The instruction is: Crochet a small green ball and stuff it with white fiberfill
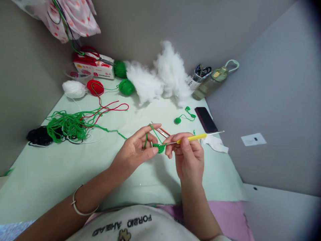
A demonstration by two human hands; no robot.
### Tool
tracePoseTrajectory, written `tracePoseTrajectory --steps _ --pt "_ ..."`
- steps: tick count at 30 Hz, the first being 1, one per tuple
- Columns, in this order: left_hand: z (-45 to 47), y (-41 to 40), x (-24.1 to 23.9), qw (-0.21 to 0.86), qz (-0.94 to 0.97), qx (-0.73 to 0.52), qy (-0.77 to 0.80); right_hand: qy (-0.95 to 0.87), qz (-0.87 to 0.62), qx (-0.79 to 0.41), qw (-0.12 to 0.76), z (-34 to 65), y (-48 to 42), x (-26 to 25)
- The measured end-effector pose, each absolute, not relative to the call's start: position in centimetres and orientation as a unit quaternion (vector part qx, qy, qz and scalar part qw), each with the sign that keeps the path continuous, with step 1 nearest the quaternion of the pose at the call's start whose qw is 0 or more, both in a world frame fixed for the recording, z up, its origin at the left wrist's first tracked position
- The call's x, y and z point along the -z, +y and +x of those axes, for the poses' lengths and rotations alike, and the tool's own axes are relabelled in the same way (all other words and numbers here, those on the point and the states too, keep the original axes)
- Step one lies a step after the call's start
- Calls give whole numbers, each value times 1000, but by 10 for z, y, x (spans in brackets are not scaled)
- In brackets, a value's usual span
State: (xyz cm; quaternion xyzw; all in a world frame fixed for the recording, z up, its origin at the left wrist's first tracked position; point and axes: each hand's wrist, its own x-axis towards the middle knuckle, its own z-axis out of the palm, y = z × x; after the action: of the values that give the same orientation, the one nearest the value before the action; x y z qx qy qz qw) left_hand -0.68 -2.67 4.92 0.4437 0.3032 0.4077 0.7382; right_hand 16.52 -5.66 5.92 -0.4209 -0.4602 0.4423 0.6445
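Observation:
Between thumb and fingers, my left hand (pixel 136 147) pinches a small green crochet piece (pixel 160 148). Green yarn (pixel 155 133) runs up over the raised left index finger and trails left to a loose heap. My right hand (pixel 188 152) is closed around the yellow handle of a crochet hook (pixel 193 138). The hook's thin metal shaft reaches left to the edge of the green piece; its other metal tip points right. Just behind the hands lies an orange-handled tool (pixel 164 132), partly hidden by the fingers.
A green yarn tangle (pixel 70 125) and black yarn (pixel 41 135) lie left. Yarn balls, white stuffing (pixel 173 73) and a tissue box (pixel 94 67) with scissors (pixel 100 59) stand behind. A pen cup (pixel 198 78), bottle (pixel 212 82), phone (pixel 206 119) and crocheted green bits (pixel 178 120) are right.

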Motion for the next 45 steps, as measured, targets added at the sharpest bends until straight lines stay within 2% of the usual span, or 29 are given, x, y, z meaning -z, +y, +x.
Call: tracePoseTrajectory --steps 6,9,11,13,15,17,19,22,25,28,31,33,35,37,40,42,45 --pt "-8 -27 -51 711 454 -424 329 -550 -445 -342 619 164 -68 -62" --pt "-2 -29 -50 692 450 -443 351 -645 -449 -197 587 161 -73 -58" --pt "3 -30 -50 690 428 -459 361 -706 -458 -74 536 158 -74 -51" --pt "6 -31 -51 713 389 -466 351 -735 -471 43 486 156 -73 -43" --pt "7 -31 -53 764 343 -440 324 -732 -473 104 479 154 -72 -38" --pt "5 -30 -55 818 298 -392 298 -720 -461 69 514 155 -70 -37" --pt "1 -27 -57 843 267 -369 286 -678 -462 -32 570 156 -68 -43" --pt "-3 -24 -59 828 264 -395 298 -585 -460 -189 641 159 -65 -54" --pt "-2 -24 -59 803 313 -401 310 -557 -438 -281 648 159 -60 -57" --pt "1 -28 -58 768 359 -416 329 -579 -438 -267 634 155 -59 -53" --pt "4 -30 -56 744 363 -442 347 -632 -464 -160 600 151 -63 -46" --pt "4 -29 -54 770 339 -427 333 -681 -468 -66 560 151 -67 -43" --pt "2 -25 -53 818 296 -390 301 -700 -462 -32 544 154 -69 -43" --pt "0 -21 -52 850 254 -372 274 -655 -469 -98 585 157 -68 -47" --pt "-2 -18 -53 850 242 -386 265 -518 -460 -280 665 160 -63 -53" --pt "-2 -19 -54 838 274 -388 268 -475 -437 -376 664 160 -60 -53" --pt "-1 -23 -54 811 339 -390 275 -477 -441 -416 636 158 -60 -50"
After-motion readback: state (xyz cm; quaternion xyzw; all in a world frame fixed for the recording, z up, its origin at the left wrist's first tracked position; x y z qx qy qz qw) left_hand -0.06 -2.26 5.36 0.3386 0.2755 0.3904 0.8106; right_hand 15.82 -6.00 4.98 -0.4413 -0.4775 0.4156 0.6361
